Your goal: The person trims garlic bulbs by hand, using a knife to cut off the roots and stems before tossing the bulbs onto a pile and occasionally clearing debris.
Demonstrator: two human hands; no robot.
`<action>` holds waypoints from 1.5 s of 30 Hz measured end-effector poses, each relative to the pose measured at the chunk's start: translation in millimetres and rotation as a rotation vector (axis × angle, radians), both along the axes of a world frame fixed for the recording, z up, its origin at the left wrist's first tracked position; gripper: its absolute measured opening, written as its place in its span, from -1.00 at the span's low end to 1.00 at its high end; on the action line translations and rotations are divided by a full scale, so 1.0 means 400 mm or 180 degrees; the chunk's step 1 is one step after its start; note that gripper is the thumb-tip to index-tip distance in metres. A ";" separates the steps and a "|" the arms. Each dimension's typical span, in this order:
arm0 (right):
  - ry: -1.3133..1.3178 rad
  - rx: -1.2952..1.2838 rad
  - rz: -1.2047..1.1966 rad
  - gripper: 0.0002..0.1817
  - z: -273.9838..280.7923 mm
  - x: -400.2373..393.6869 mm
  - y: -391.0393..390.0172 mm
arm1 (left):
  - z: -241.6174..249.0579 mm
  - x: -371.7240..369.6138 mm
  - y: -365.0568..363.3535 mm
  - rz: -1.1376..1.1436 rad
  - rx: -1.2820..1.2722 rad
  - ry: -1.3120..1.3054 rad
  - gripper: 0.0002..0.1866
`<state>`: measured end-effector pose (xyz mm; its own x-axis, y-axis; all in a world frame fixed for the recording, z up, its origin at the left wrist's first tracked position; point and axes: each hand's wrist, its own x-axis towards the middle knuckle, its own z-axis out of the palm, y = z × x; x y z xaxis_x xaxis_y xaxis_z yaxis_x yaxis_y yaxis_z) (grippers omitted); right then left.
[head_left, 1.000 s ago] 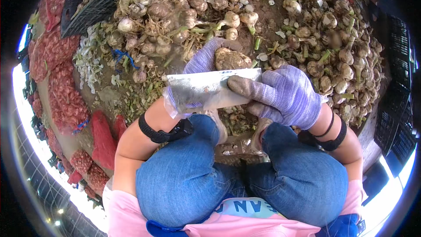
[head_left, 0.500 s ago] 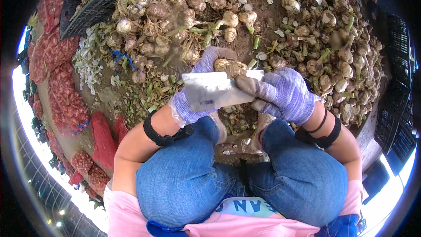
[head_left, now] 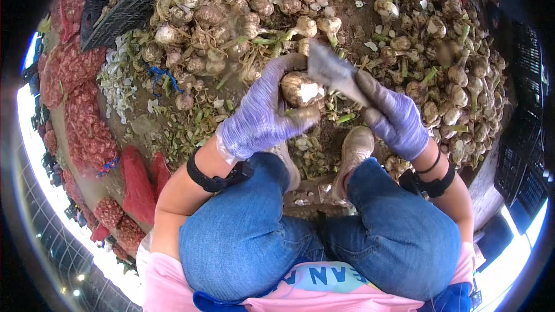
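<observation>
while the left hand [head_left: 254, 110] curls around a bulb [head_left: 296, 88], thumb below and fingers over its far side, the right hand [head_left: 399, 120] is closed on a flat metal blade [head_left: 338, 75], fingertips pinching its near end. the bulb sits ahead of the knees [head_left: 263, 176] with a pale patch [head_left: 312, 91] facing right. the blade slants up and away, its far end just beside the left fingertips; it is blurred, and whether it touches bulb or glove [head_left: 248, 120] cannot be told.

for neat work with these 2 hands, the left fingers seem best tucked behind the bulb, the patch turned outward, and the blade led in short, shallow strokes with its edge angled off the glove. a firm pinch near the blade's end should keep it from twisting.

just beyond, bare soil [head_left: 354, 29] runs between a far pile [head_left: 208, 16] and a pile to the right [head_left: 457, 95], which leaves a little open room past the blade. nearer in, the ground [head_left: 318, 156] between the 2 shoes [head_left: 356, 149] has loose scraps on it, with a green stem piece [head_left: 345, 118] below the blade; the knees limit any low sweep of the wrists. farther out, a dark crate [head_left: 115, 20] edges the far left, red net sacks [head_left: 89, 124] line the left side, and dark crates [head_left: 514, 164] bound the right.
</observation>
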<state>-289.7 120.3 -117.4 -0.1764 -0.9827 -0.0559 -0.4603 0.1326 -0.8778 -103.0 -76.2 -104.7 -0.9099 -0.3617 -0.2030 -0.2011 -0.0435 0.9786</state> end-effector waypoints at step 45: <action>-0.1006 0.0593 0.0112 -0.39 0.016 -0.020 0.015 | -0.048 -0.010 -0.012 -0.0975 -0.1927 0.0504 -0.72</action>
<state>-297.6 126.2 -111.0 -0.0881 -0.9557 -0.2809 -0.1774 0.2925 -0.9396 -107.0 -80.9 -124.0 -0.9911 -0.0916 0.0971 0.0301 0.5550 0.8313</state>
